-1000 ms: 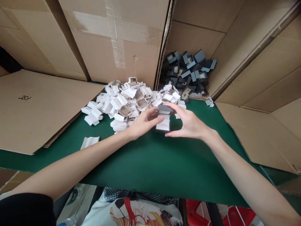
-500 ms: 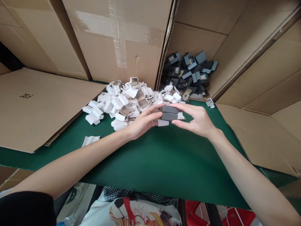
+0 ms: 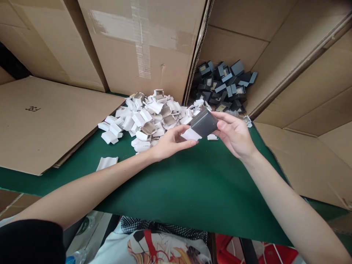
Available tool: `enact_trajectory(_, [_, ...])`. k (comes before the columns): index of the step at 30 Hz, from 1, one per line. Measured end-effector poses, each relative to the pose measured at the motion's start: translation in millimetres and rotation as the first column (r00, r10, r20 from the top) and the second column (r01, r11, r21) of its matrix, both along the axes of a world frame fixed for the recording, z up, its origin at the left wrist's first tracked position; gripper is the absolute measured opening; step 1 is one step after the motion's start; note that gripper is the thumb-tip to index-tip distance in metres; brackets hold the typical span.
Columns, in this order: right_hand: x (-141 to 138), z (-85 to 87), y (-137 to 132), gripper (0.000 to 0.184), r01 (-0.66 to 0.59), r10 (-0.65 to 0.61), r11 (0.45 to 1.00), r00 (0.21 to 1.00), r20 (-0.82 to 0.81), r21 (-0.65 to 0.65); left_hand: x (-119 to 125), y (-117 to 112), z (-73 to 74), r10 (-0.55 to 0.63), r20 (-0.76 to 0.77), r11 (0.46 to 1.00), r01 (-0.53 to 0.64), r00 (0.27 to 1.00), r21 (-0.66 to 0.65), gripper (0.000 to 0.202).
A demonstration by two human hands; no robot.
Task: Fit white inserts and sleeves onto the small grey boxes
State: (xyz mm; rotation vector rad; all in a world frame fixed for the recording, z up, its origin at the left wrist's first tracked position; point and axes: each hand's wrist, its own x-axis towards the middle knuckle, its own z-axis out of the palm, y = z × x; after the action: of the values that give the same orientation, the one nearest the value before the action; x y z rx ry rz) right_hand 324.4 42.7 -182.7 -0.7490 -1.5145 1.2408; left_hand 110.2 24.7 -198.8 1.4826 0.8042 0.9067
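A dark grey, closed-looking small box [image 3: 204,123] is tilted above the table, with my right hand [image 3: 233,134] pinching its right end between thumb and fingers. My left hand [image 3: 172,143] is at the box's lower left end, its thumb stretched under a folded white card piece [image 3: 191,134] and its fingers curled behind. The card piece appears held there, against or just beside the box; the exact contact is hidden. Another white card scrap [image 3: 212,137] lies on the table below the box.
A heap of folded white card pieces [image 3: 148,117] spreads behind my left hand. Several dark boxes [image 3: 225,86], some open, are piled within tall cardboard walls [image 3: 242,40]. A flat cardboard sheet [image 3: 55,124] covers the left of the green table [image 3: 187,187].
The dark box has turned from level to tilted, its right end raised in my right hand. My left fingers have come off its upper side, and the white card piece shows more.
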Motion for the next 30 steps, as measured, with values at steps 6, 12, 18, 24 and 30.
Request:
enact_trajectory(6, [-4, -5.4, 4, 0.039, -0.091, 0.085, 0.983, 0.995, -0.044, -0.157, 2, -2, 1.5, 0.093, 0.038, 0.995, -0.091, 0.995, -0.05, 0.037])
enact_trajectory(12, [-4, -8.3, 4, 0.037, -0.263, 0.26, 0.922, 0.964, -0.049, -0.284, 1, -2, 4.0, 0.126, -0.027, 0.991, -0.125, 0.992, 0.042, 0.034])
enact_trajectory(18, [-7, -10.8, 1, 0.051, -0.134, 0.142, 0.986, 0.987, 0.074, -0.094, 1, 2, 2.2, 0.266, 0.006, 0.958, -0.265, 0.964, 0.113, 0.037])
enact_trajectory(24, [-13, -18.1, -4, 0.058, 0.094, -0.232, 0.87, 0.944, 0.235, 0.485, 2, 1, 5.7, 0.401, 0.084, 0.911, -0.407, 0.912, 0.069, 0.04])
enact_trajectory(30, [-13, -23.5, -8, 0.058, -0.029, -0.394, 0.585, 0.863, 0.315, 0.81, 6, -9, 6.2, 0.003, 0.127, 0.995, 0.01, 0.992, -0.097, 0.052])
